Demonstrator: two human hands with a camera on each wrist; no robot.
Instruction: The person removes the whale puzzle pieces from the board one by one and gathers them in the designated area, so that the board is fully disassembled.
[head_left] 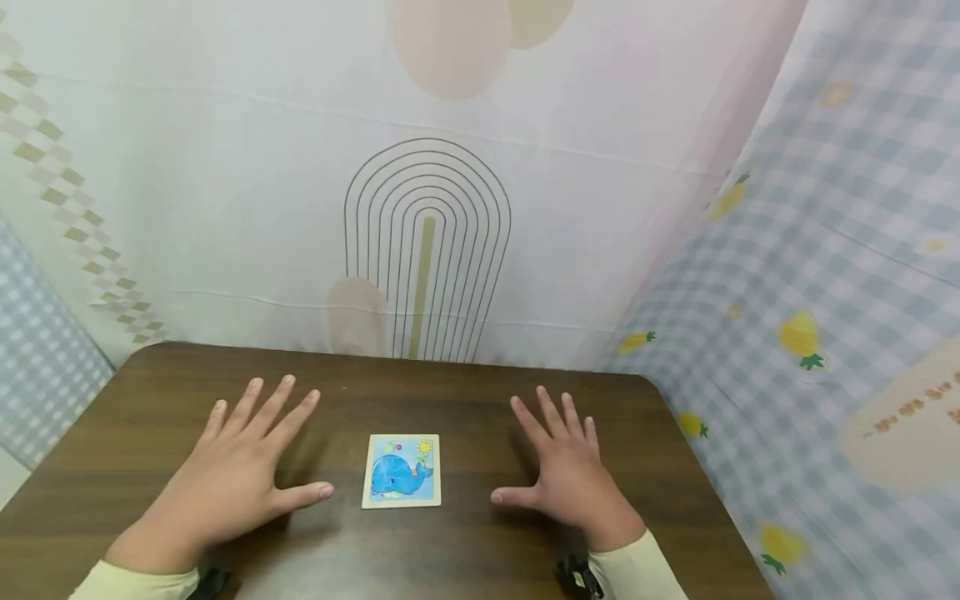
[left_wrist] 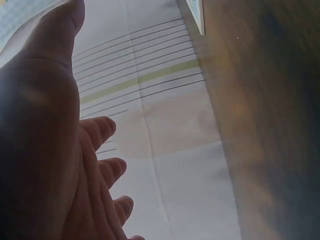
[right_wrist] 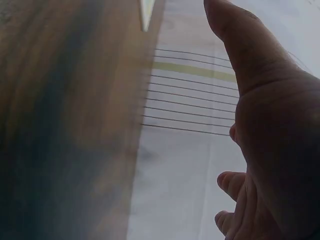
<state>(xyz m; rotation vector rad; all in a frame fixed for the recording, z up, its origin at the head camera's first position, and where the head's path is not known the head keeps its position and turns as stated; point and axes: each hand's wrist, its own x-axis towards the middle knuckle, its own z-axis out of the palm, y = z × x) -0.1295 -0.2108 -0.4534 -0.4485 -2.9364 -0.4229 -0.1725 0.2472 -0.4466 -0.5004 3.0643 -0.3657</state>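
Observation:
Between the two hands, a square picture puzzle with a blue whale, a yellow flower and a pale frame lies flat on the dark wooden table. My left hand is to its left, palm down with fingers spread and the thumb pointing toward it. On the other side my right hand mirrors this, its thumb aimed at the puzzle's right edge. Neither hand touches it. Both wrist views catch only a corner of the puzzle at the top, beside the left thumb and the right thumb.
Behind the table's far edge hangs a white cloth printed with arches and ovals. A blue checked cloth with pineapples hangs along the right side, and another checked cloth at the left.

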